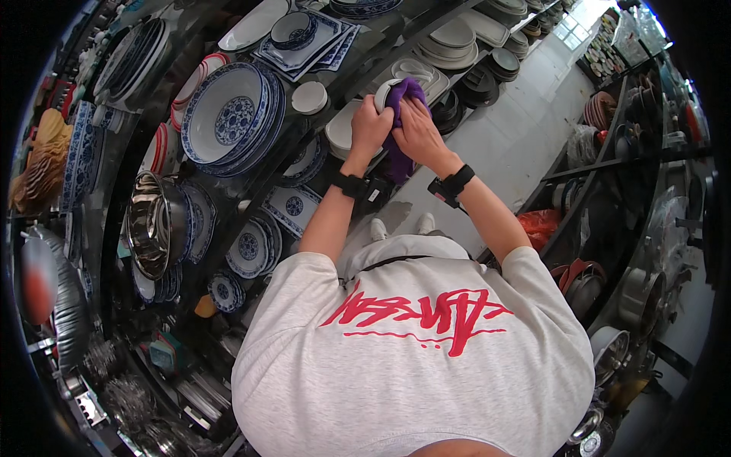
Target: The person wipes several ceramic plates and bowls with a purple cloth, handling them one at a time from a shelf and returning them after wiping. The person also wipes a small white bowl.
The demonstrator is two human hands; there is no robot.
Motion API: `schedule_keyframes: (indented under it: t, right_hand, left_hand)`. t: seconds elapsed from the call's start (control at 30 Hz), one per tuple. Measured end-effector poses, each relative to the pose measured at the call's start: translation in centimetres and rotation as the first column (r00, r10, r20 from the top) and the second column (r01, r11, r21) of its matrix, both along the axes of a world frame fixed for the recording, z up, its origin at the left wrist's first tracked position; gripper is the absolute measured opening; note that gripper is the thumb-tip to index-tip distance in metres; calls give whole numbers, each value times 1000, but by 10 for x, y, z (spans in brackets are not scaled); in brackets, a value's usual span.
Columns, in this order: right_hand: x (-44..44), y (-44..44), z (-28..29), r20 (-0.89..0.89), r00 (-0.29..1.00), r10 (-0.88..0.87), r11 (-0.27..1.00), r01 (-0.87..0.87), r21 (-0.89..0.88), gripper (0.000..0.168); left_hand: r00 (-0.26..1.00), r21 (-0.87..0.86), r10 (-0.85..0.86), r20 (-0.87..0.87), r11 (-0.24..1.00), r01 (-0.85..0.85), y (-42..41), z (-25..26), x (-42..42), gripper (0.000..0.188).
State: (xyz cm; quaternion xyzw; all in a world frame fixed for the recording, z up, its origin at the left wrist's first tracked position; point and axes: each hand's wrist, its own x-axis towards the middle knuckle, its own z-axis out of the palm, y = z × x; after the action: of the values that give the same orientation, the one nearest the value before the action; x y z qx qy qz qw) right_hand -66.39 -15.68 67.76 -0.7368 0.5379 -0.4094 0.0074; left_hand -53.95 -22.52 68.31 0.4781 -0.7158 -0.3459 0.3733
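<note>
A small white ceramic dish (384, 96) is gripped at its near left rim by my left hand (372, 127), with the thumb on top. A purple cloth (402, 163) is draped over the dish's right side and hangs down below it. My right hand (417, 130) presses the cloth against the dish with its fingers laid flat. Both hands are close together, over the edge of a shelf of white plates. Just left of them, a round white lidded or shallow dish (309, 97) sits on the upper shelf; which of the two it is I cannot tell.
Large blue-and-white plates (231, 114) are stacked on the left shelf, near square patterned plates (302, 45). Stacked white plates (448, 45) and dark dishes (480, 85) line the shelf ahead. A steel bowl (154, 225) stands at left. Across the tiled aisle (491, 143) is another shelf with a red plastic bag (539, 228).
</note>
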Motion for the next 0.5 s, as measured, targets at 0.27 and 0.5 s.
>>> schedule_keyframes:
  t: [0.27,0.5]
  right_hand:
    - [1,8,-3,-85,994,68,997,-65,38,51]
    - [-29,10,-4,-469,876,109,988,-148,-48,38]
  left_hand:
    - [994,223,54,-92,974,-32,2,-7,5,39]
    - [997,91,-32,75,996,25,13,16,7,41]
